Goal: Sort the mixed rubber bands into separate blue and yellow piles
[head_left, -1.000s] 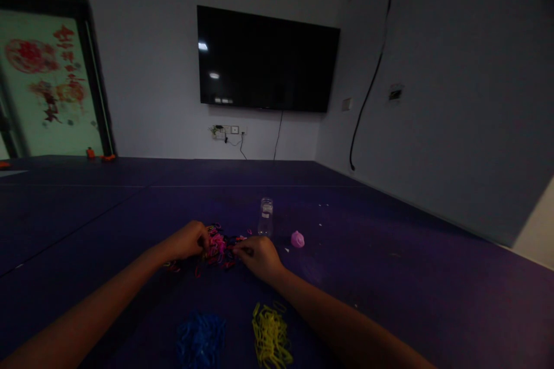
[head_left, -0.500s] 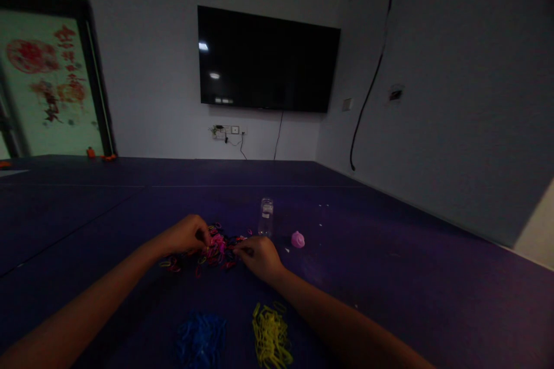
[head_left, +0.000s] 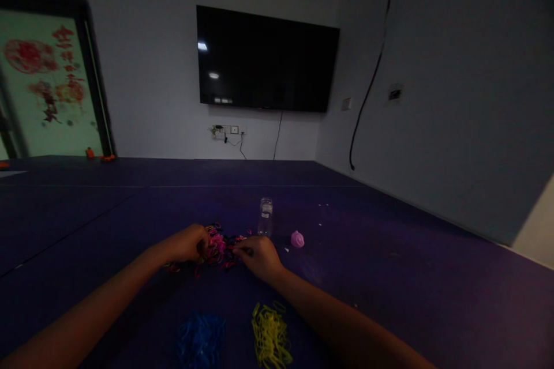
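Observation:
A pile of small rubber bands point(head_left: 217, 246), mostly pink with dark and red ones, lies on the purple surface between my hands. My left hand point(head_left: 193, 243) is at the pile's left side, fingers curled down into the bands and closed; its fingertips are partly hidden. From the right, my right hand point(head_left: 258, 255) reaches the pile's edge with thumb and forefinger pinched; what sits between them is too small to make out. Nearer to me lie a heap of blue rubber bands point(head_left: 201, 341) and a heap of yellow rubber bands point(head_left: 271, 335), both untouched.
Behind my right hand stands a clear bottle point(head_left: 265, 218). A pink knobbed object point(head_left: 297, 238) lies to its right, with small white scraps nearby. Farther back, a television point(head_left: 268, 60) hangs on the wall, and a black cable point(head_left: 367, 95) dangles at the right.
My left hand has lowered slightly and curled further into the left side of the mixed pile. My right hand has stayed almost in place.

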{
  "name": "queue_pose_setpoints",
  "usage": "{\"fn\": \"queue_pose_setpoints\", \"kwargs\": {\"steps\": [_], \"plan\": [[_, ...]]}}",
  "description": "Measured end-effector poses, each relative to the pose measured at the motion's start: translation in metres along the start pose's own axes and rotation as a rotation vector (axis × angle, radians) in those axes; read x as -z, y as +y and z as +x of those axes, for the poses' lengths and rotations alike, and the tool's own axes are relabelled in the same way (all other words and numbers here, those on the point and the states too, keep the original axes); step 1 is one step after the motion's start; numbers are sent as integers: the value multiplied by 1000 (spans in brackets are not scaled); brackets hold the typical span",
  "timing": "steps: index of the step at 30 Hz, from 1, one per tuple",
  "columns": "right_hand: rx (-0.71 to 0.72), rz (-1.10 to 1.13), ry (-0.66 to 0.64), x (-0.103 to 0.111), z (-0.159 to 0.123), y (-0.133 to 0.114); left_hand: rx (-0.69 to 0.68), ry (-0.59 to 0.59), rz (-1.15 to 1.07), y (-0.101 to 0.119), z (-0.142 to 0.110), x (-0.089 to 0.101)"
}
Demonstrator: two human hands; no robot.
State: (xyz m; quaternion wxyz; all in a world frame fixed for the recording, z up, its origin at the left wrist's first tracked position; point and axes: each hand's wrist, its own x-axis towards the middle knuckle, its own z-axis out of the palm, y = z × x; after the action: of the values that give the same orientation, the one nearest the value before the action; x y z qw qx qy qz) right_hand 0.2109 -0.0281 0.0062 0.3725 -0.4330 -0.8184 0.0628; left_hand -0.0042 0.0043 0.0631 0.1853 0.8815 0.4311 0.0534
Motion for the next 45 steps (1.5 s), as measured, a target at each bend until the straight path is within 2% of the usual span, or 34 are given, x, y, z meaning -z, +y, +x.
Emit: {"fn": "queue_pose_setpoints", "kwargs": {"steps": [5, 11, 16, 19, 22, 26, 29, 32, 39, 45], "plan": [[1, 2, -5, 0, 0, 1, -10, -12, 15, 1, -1, -4], [8, 9, 2, 0, 0, 2, 47, 8, 40, 3, -7, -14], [6, 10, 8, -2, 0, 2, 49, 60, 43, 9, -5, -7], [2, -4, 5, -2, 0, 2, -13, 88, -10, 30, -7, 0], [5, -47, -13, -2, 0, 3, -99, 167, -67, 65, -14, -7], [45, -12, -52, 0, 0, 5, -332, 108, -222, 109, -25, -38], [-2, -23, -28, -1, 1, 4, -428, 92, -237, 125, -30, -61], [-8, -23, -7, -3, 1, 3, -446, 99, -262, 128, -32, -69], [-10, -22, -6, -4, 2, 4, -363, 35, -355, 123, -33, -61], [4, -11, -14, -4, 2, 6, -322, 40, -380, 123, -32, -61]]}}
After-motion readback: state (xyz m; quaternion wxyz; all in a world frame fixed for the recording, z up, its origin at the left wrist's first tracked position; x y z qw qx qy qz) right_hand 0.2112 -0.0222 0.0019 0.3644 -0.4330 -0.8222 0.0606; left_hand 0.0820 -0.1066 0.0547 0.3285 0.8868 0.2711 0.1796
